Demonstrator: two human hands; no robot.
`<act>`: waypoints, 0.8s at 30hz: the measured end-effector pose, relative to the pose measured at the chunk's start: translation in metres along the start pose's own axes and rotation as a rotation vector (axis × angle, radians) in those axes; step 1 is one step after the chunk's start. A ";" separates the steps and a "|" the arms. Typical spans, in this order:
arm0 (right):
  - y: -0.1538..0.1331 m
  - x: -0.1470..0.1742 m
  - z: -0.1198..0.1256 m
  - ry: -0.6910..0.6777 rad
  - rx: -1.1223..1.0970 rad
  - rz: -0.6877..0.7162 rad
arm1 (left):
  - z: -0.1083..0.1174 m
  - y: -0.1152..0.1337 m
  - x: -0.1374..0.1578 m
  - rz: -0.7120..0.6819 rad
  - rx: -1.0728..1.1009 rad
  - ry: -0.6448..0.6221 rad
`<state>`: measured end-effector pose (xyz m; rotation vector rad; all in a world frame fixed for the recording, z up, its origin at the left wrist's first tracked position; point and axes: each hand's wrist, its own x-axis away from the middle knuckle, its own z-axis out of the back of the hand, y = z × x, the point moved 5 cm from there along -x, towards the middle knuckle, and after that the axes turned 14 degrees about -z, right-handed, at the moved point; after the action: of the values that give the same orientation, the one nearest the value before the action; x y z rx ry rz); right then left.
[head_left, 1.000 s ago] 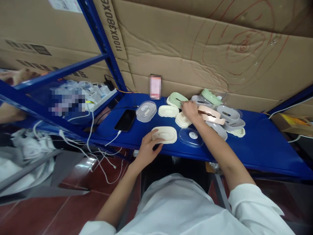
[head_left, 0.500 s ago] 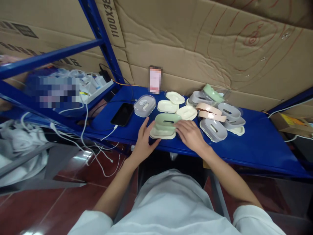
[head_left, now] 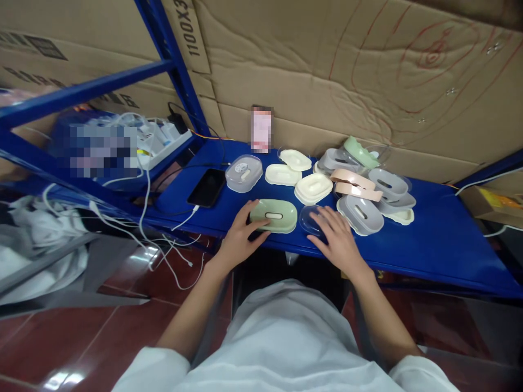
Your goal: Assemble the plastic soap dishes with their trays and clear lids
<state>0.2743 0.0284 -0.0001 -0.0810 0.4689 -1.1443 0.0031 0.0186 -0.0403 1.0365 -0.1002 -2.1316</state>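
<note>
A pale green soap-dish part [head_left: 274, 214] with a slot in its top sits over a cream base at the front of the blue shelf [head_left: 441, 239]. My left hand [head_left: 240, 237] rests against the green part's left end, thumb on its side. My right hand [head_left: 337, 239] lies flat, fingers spread, on a clear plastic lid [head_left: 309, 219] just right of it. Behind them lie cream trays [head_left: 313, 188] and a pile of grey, peach and green parts [head_left: 361, 188].
A black phone [head_left: 208, 188] on a white cable lies left of the dishes, beside a closed clear-lidded box [head_left: 244, 173]. A power strip with tangled cables [head_left: 163, 142] sits at far left. Cardboard sheets back the shelf. A blue upright post [head_left: 174, 65] stands at the left.
My right hand brought the green part from the back pile onto the cream tray, then moved right onto the clear lid. My left hand stayed at the tray's left end.
</note>
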 end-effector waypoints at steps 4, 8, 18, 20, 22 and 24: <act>0.045 0.019 -0.009 -0.022 -0.079 -0.174 | 0.002 0.002 -0.002 0.059 0.095 -0.073; 0.049 0.015 -0.019 0.042 -0.294 -0.241 | 0.006 0.002 -0.003 0.122 0.115 -0.044; -0.044 -0.020 -0.037 -0.115 -0.204 0.170 | 0.002 -0.007 0.003 0.197 0.168 -0.008; -0.048 -0.024 -0.036 -0.126 -0.175 0.205 | 0.002 -0.008 0.003 0.193 0.162 -0.014; -0.048 -0.026 -0.035 -0.134 -0.147 0.223 | 0.001 -0.009 0.004 0.187 0.154 -0.031; -0.046 -0.028 -0.035 -0.143 -0.126 0.241 | 0.001 -0.009 0.004 0.193 0.155 -0.052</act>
<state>0.2118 0.0396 -0.0090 -0.2093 0.4112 -0.8654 -0.0045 0.0220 -0.0456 1.0162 -0.3807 -1.9994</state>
